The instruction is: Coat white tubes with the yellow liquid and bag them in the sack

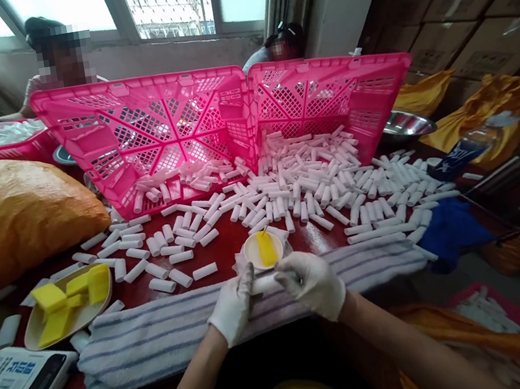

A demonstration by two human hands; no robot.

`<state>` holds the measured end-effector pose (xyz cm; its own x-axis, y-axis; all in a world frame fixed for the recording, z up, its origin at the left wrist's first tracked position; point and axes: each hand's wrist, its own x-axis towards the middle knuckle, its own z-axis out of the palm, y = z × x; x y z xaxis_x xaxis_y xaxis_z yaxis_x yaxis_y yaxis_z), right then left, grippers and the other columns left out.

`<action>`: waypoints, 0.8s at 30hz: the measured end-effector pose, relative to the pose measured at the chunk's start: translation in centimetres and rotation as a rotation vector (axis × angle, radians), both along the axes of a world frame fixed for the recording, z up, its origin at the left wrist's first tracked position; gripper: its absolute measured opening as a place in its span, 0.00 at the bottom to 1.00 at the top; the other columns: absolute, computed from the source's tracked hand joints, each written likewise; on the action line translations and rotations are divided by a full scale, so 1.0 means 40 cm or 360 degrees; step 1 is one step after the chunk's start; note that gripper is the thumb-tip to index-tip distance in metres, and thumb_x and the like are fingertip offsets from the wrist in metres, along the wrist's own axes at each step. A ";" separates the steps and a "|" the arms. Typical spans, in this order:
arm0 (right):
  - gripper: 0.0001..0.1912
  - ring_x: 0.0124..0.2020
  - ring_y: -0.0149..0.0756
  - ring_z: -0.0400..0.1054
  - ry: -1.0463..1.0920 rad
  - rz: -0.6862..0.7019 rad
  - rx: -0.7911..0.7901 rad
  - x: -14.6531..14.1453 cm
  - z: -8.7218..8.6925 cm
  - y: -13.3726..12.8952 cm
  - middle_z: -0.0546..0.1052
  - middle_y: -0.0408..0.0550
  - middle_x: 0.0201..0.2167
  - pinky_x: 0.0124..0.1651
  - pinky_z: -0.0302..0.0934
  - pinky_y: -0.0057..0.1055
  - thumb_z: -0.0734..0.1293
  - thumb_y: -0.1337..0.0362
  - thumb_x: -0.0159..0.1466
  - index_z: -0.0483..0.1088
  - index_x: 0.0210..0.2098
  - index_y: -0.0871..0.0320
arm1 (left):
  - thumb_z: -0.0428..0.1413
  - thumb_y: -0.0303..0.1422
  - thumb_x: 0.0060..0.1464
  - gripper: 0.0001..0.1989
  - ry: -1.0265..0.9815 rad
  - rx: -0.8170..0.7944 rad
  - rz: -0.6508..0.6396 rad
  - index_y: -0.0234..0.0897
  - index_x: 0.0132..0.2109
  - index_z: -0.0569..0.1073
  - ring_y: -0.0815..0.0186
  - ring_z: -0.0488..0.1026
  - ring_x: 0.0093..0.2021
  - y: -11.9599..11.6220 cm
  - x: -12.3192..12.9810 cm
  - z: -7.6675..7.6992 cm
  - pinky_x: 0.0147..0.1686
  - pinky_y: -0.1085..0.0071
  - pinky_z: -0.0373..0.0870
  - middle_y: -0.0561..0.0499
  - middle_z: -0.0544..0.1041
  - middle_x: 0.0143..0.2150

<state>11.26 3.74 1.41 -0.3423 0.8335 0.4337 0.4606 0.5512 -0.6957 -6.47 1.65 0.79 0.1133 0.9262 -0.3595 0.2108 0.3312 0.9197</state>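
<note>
Between my gloved hands a short white tube (265, 284) lies level above the striped towel (173, 330). My left hand (233, 307) is closed on its left end, thumb on top. The fingers of my right hand (314, 283) pinch its right end. Just beyond them sits a small round bowl (247, 249) with a yellow sponge piece (265, 249) in it. Many more white tubes (308, 187) are heaped across the dark red table (243, 243) beyond the bowl.
Two pink baskets (171, 103) lie tipped towards me at the back. On the left are a dish (32, 329) of yellow sponges, a white box (23, 380) and an orange sack (22, 219). At the right lie a blue cloth (448, 233) and a bottle (465, 149). Two people sit beyond.
</note>
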 end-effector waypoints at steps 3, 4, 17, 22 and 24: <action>0.18 0.23 0.30 0.58 -0.0361 0.0092 0.0681 -0.022 -0.007 -0.023 0.66 0.45 0.18 0.29 0.52 0.28 0.58 0.60 0.65 0.63 0.19 0.59 | 0.39 0.61 0.50 0.29 -0.0129 -0.0348 0.0022 0.39 0.24 0.60 0.72 0.52 0.16 -0.007 0.033 -0.024 0.18 0.73 0.50 0.56 0.59 0.16; 0.19 0.21 0.29 0.58 -0.0353 0.0020 0.0741 -0.030 -0.012 -0.029 0.65 0.45 0.17 0.28 0.51 0.28 0.57 0.62 0.65 0.62 0.18 0.58 | 0.39 0.60 0.50 0.28 -0.0074 -0.0280 0.0053 0.39 0.24 0.60 0.70 0.56 0.17 -0.011 0.045 -0.029 0.19 0.72 0.53 0.54 0.62 0.17; 0.15 0.26 0.33 0.70 -0.0085 -0.0446 0.0526 0.029 -0.013 -0.077 0.76 0.47 0.25 0.34 0.63 0.28 0.56 0.63 0.67 0.73 0.33 0.58 | 0.35 0.49 0.57 0.24 0.0228 0.0127 0.0128 0.39 0.23 0.61 0.66 0.64 0.19 -0.014 0.148 -0.006 0.22 0.70 0.59 0.48 0.68 0.19; 0.22 0.33 0.36 0.74 0.0404 -0.0753 -0.0372 -0.025 -0.016 -0.070 0.79 0.50 0.32 0.37 0.67 0.27 0.53 0.56 0.67 0.74 0.36 0.59 | 0.36 0.41 0.60 0.24 0.0859 0.0855 0.0336 0.36 0.29 0.71 0.62 0.71 0.27 -0.037 0.152 -0.001 0.31 0.67 0.63 0.43 0.75 0.26; 0.23 0.33 0.37 0.74 0.0369 -0.0706 -0.0545 0.033 0.008 -0.082 0.79 0.50 0.32 0.36 0.66 0.27 0.54 0.53 0.66 0.74 0.36 0.60 | 0.38 0.41 0.62 0.22 0.0764 0.0951 0.0094 0.36 0.33 0.73 0.63 0.73 0.30 -0.040 0.139 0.001 0.33 0.69 0.65 0.46 0.76 0.29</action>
<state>12.59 0.46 1.73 0.1412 0.9804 0.1374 0.4105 0.0683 -0.9093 -0.93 0.03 0.81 0.0156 0.9782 0.2069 0.6294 -0.1704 0.7582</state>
